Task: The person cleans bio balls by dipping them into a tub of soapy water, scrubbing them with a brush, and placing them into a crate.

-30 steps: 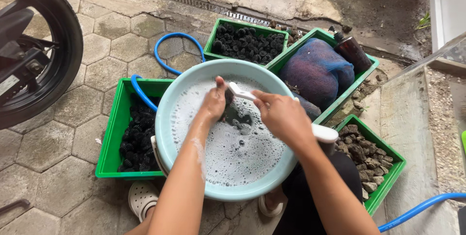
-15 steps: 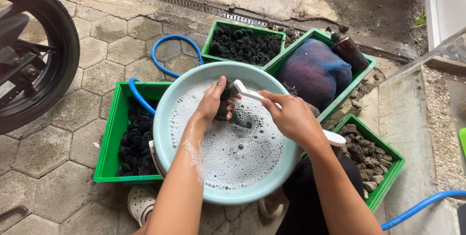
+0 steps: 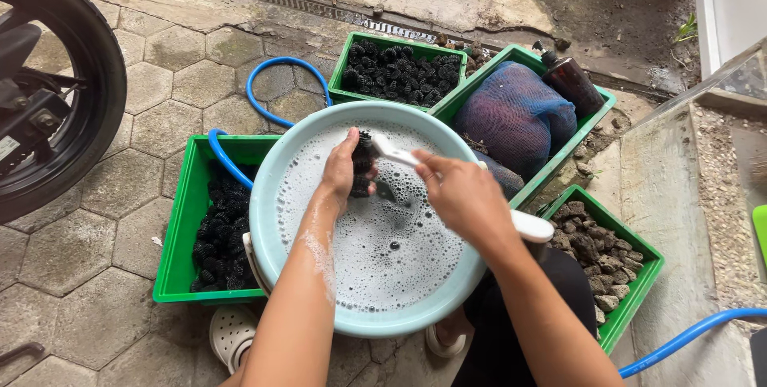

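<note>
head view: the person's left hand [image 3: 343, 165] is over the far half of the pale blue basin [image 3: 268, 219], just above the soapy water [image 3: 375, 251]. its fingers are curled tight around a black spiky ball [image 3: 362, 165]. the ball pokes out on the right side of the fingers, toward the other hand. it looks a bit taller than wide, with its long way running from the far rim of the basin toward the person.

the right hand [image 3: 463, 195] is just beside it, nearer the right rim of the basin. its fingers are closed around the handle of a white brush [image 3: 393, 151]. the brush is long and thin. its long way runs from the right hand up and left, and its head points at the spiky ball and seems to touch it. so the ball lies to the left of the right hand's fingers, and the brush crosses the small gap between the two hands. the left hand is the nearer one to the ball, since it holds it.

around the basin sit green crates. the left crate [image 3: 177, 227] and the far crate [image 3: 351, 55] hold more black spiky balls. a crate at the far right [image 3: 601, 111] holds a blue net bag [image 3: 515, 115] and a dark bottle [image 3: 574, 82]. the near right crate [image 3: 643, 291] holds grey stones [image 3: 595, 255]. a blue hose [image 3: 268, 91] curls on the paving stones [image 3: 96, 251], and a black wheel [image 3: 72, 107] stands at the left.
</note>
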